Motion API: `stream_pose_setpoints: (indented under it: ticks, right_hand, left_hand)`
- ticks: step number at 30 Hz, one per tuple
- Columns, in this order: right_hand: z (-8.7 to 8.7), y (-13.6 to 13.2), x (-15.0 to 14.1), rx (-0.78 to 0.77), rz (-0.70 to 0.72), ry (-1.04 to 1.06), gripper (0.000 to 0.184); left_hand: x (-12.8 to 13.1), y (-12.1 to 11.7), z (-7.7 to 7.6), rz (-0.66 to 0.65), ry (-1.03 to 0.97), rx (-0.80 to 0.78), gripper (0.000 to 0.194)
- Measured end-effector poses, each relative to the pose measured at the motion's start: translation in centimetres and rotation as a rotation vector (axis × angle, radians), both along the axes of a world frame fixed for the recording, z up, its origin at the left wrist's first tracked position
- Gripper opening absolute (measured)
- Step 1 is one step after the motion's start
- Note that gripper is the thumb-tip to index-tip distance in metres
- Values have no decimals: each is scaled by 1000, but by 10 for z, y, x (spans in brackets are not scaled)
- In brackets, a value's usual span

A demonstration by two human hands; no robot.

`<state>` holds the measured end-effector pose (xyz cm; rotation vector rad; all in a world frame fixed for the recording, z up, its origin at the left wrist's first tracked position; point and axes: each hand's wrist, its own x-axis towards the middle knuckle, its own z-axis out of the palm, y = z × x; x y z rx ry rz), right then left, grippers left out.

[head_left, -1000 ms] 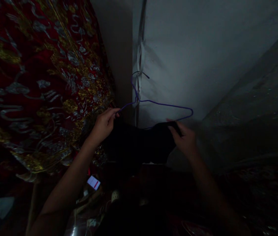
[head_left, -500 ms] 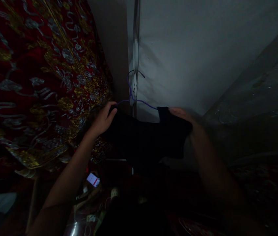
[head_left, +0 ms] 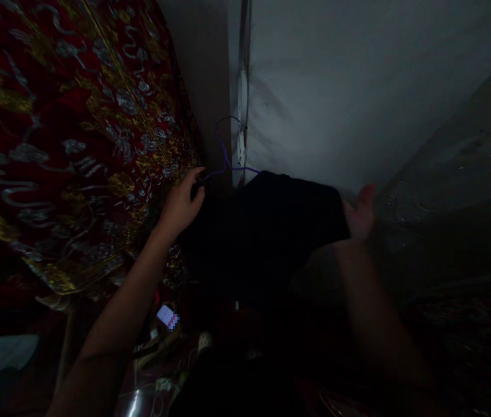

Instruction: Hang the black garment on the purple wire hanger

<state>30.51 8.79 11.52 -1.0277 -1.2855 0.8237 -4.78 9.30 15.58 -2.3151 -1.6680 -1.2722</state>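
A black short-sleeved top, probably a T-shirt (head_left: 266, 226), hangs spread out on a thin purple hanger (head_left: 226, 159), whose hook points up. My left hand (head_left: 181, 202) is closed around the shirt's left shoulder, with thumb and fingers about the end of the hanger. At the other side, my right hand (head_left: 360, 214) is open beside the right sleeve's edge, fingers apart and slightly blurred. Part of that hand is hidden behind the dark cloth. Folds in the shirt are too dark to make out.
Red cloth with gold and silver embroidery (head_left: 75, 145) fills the left side. Behind the hanger, a white power strip (head_left: 242, 145) runs along the pale wall (head_left: 336, 104). Below lie a lit phone (head_left: 167, 316) and a light perforated shoe (head_left: 204, 340).
My right hand has let go of the shirt's right shoulder and moved outward to the sleeve. The right shoulder now lies smoother over the hanger, which has tilted left. My left hand keeps its place.
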Motion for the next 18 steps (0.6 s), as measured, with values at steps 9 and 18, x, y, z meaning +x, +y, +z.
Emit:
stream_pose_setpoints:
  ticks: [9, 18]
  right_hand:
    - [11, -42, -59, 46, 691, -400, 50]
    - [-67, 11, -57, 40, 306, -245, 59]
  left_hand:
    - [9, 4, 0, -215, -223, -82, 37]
    - [71, -46, 14, -878, -200, -356, 55]
